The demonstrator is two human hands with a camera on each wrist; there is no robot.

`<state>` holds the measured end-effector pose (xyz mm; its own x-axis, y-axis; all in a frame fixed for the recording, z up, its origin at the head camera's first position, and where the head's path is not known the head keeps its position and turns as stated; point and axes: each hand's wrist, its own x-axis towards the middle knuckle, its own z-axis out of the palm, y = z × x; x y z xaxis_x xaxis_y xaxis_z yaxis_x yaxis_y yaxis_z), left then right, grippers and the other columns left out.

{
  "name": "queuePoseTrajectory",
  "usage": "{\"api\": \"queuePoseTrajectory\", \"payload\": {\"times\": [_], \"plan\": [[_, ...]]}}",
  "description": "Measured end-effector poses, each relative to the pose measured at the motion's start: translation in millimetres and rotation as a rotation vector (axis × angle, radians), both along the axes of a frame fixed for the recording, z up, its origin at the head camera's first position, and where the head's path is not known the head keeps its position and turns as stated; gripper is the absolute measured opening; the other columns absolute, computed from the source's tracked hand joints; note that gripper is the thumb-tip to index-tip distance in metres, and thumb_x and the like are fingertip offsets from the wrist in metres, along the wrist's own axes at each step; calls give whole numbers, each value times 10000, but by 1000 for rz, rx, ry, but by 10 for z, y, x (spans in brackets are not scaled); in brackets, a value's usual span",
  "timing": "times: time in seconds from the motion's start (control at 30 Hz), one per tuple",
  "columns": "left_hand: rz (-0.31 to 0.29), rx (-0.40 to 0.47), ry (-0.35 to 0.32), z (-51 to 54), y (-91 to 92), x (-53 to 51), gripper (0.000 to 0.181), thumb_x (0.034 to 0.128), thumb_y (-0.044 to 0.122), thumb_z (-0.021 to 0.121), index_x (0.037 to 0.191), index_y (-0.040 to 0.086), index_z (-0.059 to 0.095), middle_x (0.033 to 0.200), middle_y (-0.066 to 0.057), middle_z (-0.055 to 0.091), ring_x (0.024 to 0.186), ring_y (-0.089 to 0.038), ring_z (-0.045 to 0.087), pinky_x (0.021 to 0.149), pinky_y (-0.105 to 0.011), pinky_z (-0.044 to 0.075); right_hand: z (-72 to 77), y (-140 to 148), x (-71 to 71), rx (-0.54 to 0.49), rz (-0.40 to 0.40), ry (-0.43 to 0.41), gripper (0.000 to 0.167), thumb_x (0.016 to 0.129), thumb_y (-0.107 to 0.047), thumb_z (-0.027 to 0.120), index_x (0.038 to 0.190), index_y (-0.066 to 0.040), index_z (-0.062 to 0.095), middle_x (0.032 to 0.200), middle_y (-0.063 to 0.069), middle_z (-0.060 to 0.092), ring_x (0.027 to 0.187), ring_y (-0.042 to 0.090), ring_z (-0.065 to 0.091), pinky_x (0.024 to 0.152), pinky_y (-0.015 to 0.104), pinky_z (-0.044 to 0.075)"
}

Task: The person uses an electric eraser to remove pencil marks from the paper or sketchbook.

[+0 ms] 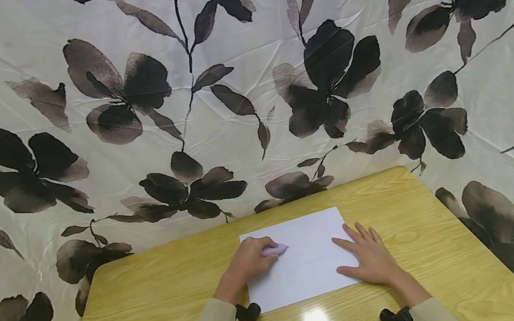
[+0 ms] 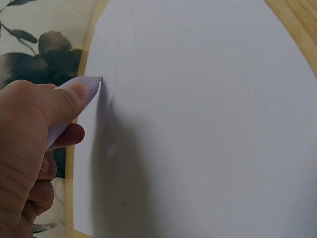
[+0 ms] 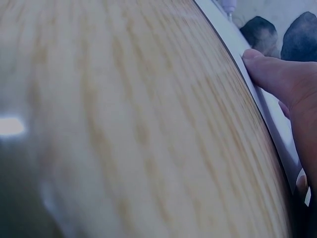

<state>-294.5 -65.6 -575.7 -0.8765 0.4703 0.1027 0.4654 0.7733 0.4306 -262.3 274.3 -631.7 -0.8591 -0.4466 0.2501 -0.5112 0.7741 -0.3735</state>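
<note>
A sheet of white paper (image 1: 305, 271) lies on the wooden table. My left hand (image 1: 250, 258) pinches a chunky lavender pen-shaped tool (image 1: 275, 249) over the paper's left half. Its thin metal tip (image 2: 100, 79) points at the sheet; whether it touches cannot be told. Faint lines (image 2: 134, 29) run over the paper, and two tiny dark marks show on it in the left wrist view. My right hand (image 1: 368, 255) rests with spread fingers across the paper's right edge. In the right wrist view, its thumb (image 3: 267, 69) lies on the sheet near the border.
The yellow wooden table (image 1: 159, 305) extends around the paper on all sides. Behind it hangs a white cloth with dark flowers (image 1: 254, 144). Black wrist-worn devices (image 1: 248, 313) sit at both cuffs. A bright reflection lies on the tabletop at the front.
</note>
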Motion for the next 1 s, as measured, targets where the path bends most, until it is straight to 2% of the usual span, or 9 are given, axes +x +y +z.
{"api": "queuePoseTrajectory", "payload": {"times": [0.1, 0.33, 0.53, 0.7, 0.83, 1.0], "plan": [[16, 11, -8, -3, 1, 8, 168, 845, 217, 752, 1004, 167, 742, 966, 16, 708, 803, -116, 569, 730, -306, 457, 2, -5, 1, -3, 3, -2, 715, 825, -643, 619, 1407, -236, 531, 1531, 169, 316, 1389, 471, 201, 1056, 658, 87], [-22, 37, 13, -6, 29, 3, 151, 836, 205, 759, 981, 163, 746, 926, 15, 712, 761, -107, 571, 697, -286, 460, -19, -4, -34, -3, 1, 14, 721, 820, -639, 629, 1410, -238, 527, 1528, 173, 319, 1388, 471, 205, 1054, 658, 95], [2, 29, 29, 1, 19, -2, 149, 827, 205, 768, 970, 169, 742, 913, 14, 709, 750, -98, 562, 679, -285, 449, -4, -17, -31, -6, 5, -3, 723, 822, -644, 620, 1410, -234, 528, 1531, 174, 313, 1392, 470, 191, 1057, 657, 79], [-30, 26, 14, 6, 25, -5, 148, 848, 212, 748, 989, 169, 741, 922, 21, 712, 741, -92, 557, 680, -272, 449, 12, -13, -21, 0, -2, 2, 715, 820, -637, 626, 1405, -236, 534, 1530, 173, 316, 1391, 468, 196, 1057, 657, 83], [-5, 23, 15, 14, 20, -4, 147, 838, 209, 762, 979, 172, 742, 925, 19, 712, 743, -90, 553, 679, -272, 446, 3, -12, -25, 1, 5, 5, 717, 825, -641, 619, 1409, -236, 528, 1530, 172, 316, 1391, 469, 195, 1056, 658, 85], [-34, 25, 9, -1, 17, -15, 151, 833, 200, 763, 978, 163, 739, 911, 3, 709, 717, -95, 542, 654, -268, 442, -26, 0, -23, -18, 1, 9, 722, 812, -643, 632, 1402, -237, 538, 1525, 171, 327, 1388, 471, 203, 1053, 660, 89]]}}
